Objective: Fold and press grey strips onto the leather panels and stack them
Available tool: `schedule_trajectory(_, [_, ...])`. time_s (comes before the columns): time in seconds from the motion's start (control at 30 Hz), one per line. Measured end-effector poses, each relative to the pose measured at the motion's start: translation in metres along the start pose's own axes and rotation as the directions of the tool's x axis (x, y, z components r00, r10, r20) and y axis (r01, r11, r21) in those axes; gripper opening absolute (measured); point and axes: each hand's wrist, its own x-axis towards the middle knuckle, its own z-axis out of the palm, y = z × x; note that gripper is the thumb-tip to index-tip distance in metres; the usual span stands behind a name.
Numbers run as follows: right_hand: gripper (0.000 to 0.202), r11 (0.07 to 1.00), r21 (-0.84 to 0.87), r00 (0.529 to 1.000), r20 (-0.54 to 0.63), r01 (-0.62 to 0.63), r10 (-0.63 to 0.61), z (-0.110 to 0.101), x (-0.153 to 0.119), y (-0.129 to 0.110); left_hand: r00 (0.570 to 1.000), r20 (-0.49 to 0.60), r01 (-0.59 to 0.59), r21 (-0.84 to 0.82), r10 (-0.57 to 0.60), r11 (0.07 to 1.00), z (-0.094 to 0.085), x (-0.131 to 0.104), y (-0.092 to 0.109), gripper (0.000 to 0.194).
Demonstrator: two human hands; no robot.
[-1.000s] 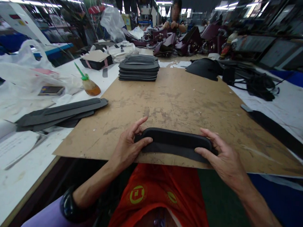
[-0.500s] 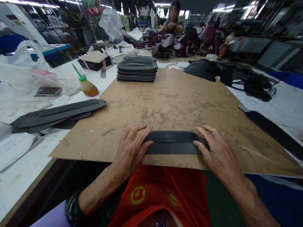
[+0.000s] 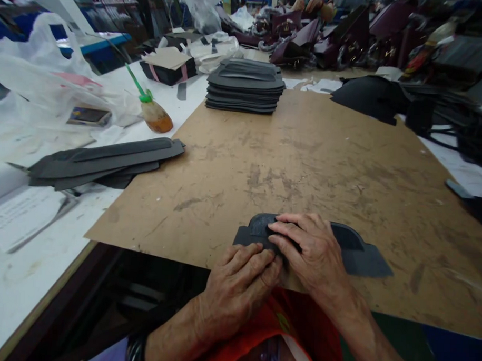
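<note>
A long dark grey flat piece (image 3: 367,258), like leather or sheet material, lies at the near edge of the brown board. A darker strip with rounded ends (image 3: 347,238) lies along its upper part. My right hand (image 3: 315,251) reaches across the middle of the piece, fingers stretched out to the left and lying on it, hiding the centre. Just left of it, my left hand (image 3: 241,286) has its fingers curled together over the near edge of the piece; its thumb is hidden. The two hands nearly touch.
A stack of similar dark pieces (image 3: 244,91) stands at the board's (image 3: 208,200) far side. More pieces (image 3: 107,160) lie fanned out at left, near a glue bottle (image 3: 158,117) with a green top. Black parts (image 3: 366,98) lie at far right. Another person's hands show behind maroon bags (image 3: 297,40).
My hands have come from the two ends of the piece to its middle, the right one crossing over it. The piece now shows wider ends. The view has tilted down and turned left.
</note>
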Motion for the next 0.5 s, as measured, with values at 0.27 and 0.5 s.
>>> schedule_trajectory(0.27, [0.012,0.999,-0.003,0.999,0.027,-0.045,0.045,0.0017,0.0015,-0.0002,1.0,0.005,-0.005,-0.04,0.005,0.999,-0.0017,0.0013,-0.0027,0.025])
schedule_trajectory(0.5, [0.013,1.0,-0.007,0.999,0.026,-0.029,0.029,0.0014,0.0004,-0.0012,1.0,0.002,-0.011,-0.046,0.012,0.999,0.0002,0.0007,-0.0043,0.026])
